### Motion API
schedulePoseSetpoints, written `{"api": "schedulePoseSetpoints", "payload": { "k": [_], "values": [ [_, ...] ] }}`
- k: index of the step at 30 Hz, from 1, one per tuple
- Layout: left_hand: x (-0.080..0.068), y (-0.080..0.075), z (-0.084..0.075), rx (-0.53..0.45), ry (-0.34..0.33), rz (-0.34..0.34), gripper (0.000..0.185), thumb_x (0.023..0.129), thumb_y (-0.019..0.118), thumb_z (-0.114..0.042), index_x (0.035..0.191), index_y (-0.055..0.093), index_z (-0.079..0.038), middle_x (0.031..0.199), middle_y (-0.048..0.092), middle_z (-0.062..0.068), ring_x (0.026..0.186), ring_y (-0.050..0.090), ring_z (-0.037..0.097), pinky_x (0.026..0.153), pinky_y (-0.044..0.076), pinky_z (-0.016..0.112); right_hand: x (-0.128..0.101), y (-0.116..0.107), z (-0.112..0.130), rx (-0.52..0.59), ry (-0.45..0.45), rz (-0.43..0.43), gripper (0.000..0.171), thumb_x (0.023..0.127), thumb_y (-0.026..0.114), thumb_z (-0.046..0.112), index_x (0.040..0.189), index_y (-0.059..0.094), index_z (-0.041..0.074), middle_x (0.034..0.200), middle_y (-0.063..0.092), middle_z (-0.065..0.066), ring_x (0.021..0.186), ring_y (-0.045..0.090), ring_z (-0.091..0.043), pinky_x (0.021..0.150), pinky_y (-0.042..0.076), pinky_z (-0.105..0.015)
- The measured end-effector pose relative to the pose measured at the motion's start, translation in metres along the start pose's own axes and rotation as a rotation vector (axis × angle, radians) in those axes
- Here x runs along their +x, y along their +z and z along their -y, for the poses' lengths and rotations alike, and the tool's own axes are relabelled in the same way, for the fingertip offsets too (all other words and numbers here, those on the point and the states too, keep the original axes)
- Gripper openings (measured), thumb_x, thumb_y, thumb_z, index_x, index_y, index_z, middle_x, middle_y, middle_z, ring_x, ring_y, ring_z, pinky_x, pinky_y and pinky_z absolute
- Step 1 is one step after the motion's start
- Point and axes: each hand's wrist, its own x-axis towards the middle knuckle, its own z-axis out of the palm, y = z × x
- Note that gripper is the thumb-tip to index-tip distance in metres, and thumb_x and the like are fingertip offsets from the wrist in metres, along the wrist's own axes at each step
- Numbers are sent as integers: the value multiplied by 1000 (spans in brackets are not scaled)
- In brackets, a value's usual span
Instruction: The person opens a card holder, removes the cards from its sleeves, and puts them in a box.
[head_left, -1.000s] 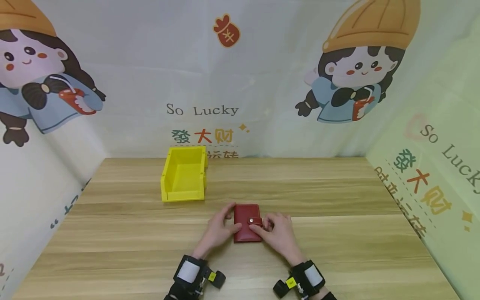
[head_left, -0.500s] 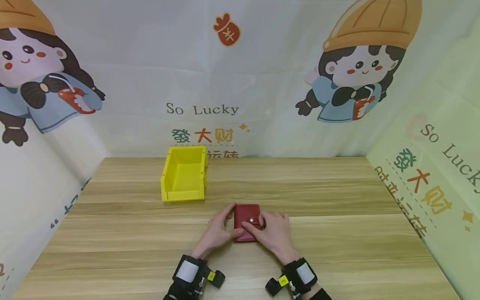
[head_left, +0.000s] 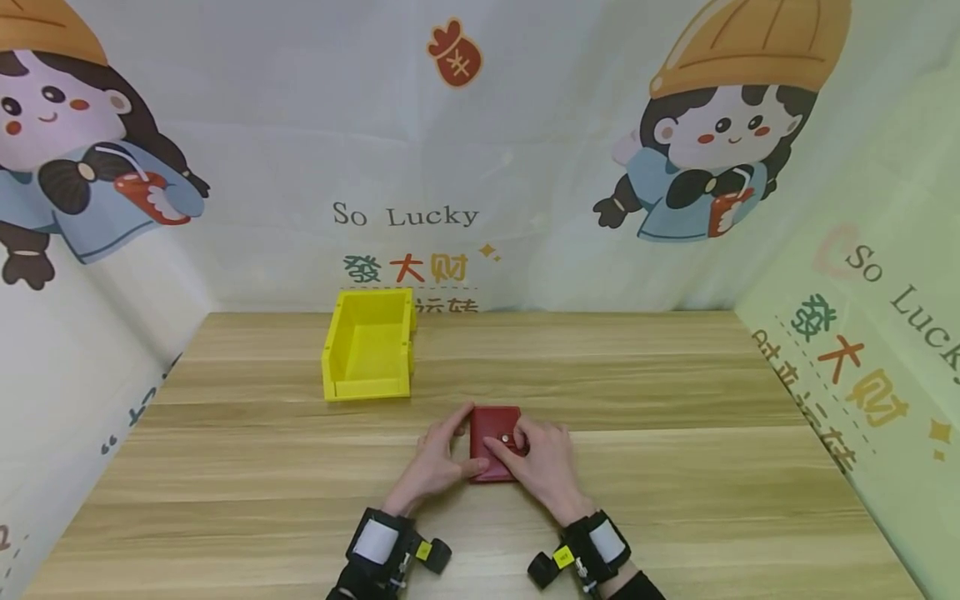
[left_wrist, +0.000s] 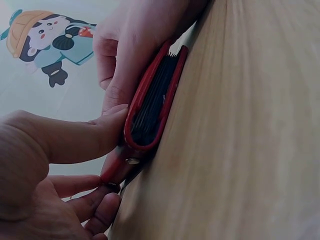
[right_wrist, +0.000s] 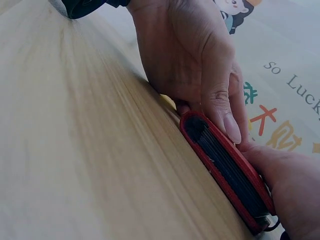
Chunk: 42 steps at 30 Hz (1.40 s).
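Note:
A small red card wallet (head_left: 487, 423) with a snap button (head_left: 505, 438) lies flat and closed on the wooden table. My left hand (head_left: 435, 458) holds it along the left edge, thumb on the cover and fingers at the spine. From the right, my right hand (head_left: 551, 471) grips the side with the snap strap; its thumb lies on the cover, its fingers bend at the edge, and most of the strap is hidden. Dark card sleeves (left_wrist: 156, 95) show at the open end in the left wrist view. The right wrist view shows the sleeve stack (right_wrist: 227, 160) from the other end.
A yellow plastic bin (head_left: 369, 342) stands behind and left of the wallet, by the back edge of the wooden table (head_left: 675, 500). A printed cloth (head_left: 540, 167) hangs at the back and both sides. Each wrist wears a black camera band (head_left: 596, 546).
My right hand has shifted left, its thumb farther over the cover and its fingers now over the strap. The left thumb has slid slightly toward the near edge. The wallet stays in place.

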Motion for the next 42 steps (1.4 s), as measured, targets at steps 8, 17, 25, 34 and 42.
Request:
{"api": "schedulePoseSetpoints", "payload": {
  "k": [8, 17, 25, 34, 42],
  "values": [
    [-1, 0, -2, 4, -9, 7, 84, 78, 83, -14, 151, 42, -5, 137, 57, 23, 123, 47, 38, 105, 29, 60, -2, -2, -1, 72, -43, 41, 41, 87, 78, 34, 65, 47, 18, 56, 38, 14, 52, 31, 2, 49, 20, -14],
    [-2, -1, -3, 10, 4, 4, 85, 78, 84, -15, 151, 42, -5, 140, 57, 22, 123, 48, 39, 107, 26, 60, -1, -4, 1, 36, -100, 46, 33, 95, 68, 22, 69, 49, 17, 57, 31, 14, 50, 28, 1, 48, 15, -14],
    [-2, -1, -3, 12, 4, 15, 84, 79, 83, -15, 151, 41, -4, 144, 55, 22, 124, 46, 38, 107, 25, 60, -1, -6, 0, 54, -121, 64, 30, 97, 65, 17, 72, 50, 14, 58, 30, 12, 50, 27, 0, 48, 16, -15],
    [-2, 0, -5, 29, 12, 12, 85, 78, 83, -16, 151, 42, -4, 144, 55, 22, 126, 46, 39, 106, 26, 58, -1, -8, -2, 105, -62, 107, 31, 98, 63, 18, 71, 49, 15, 60, 30, 13, 51, 29, -1, 49, 18, -16],
    [-2, 1, -4, 41, 12, 10, 84, 78, 84, -16, 150, 42, -4, 145, 54, 22, 126, 46, 39, 105, 27, 58, -2, -9, -5, 218, 21, 131, 27, 101, 58, 18, 75, 54, 14, 60, 35, 11, 54, 31, 0, 52, 21, -17]
  ]
}}
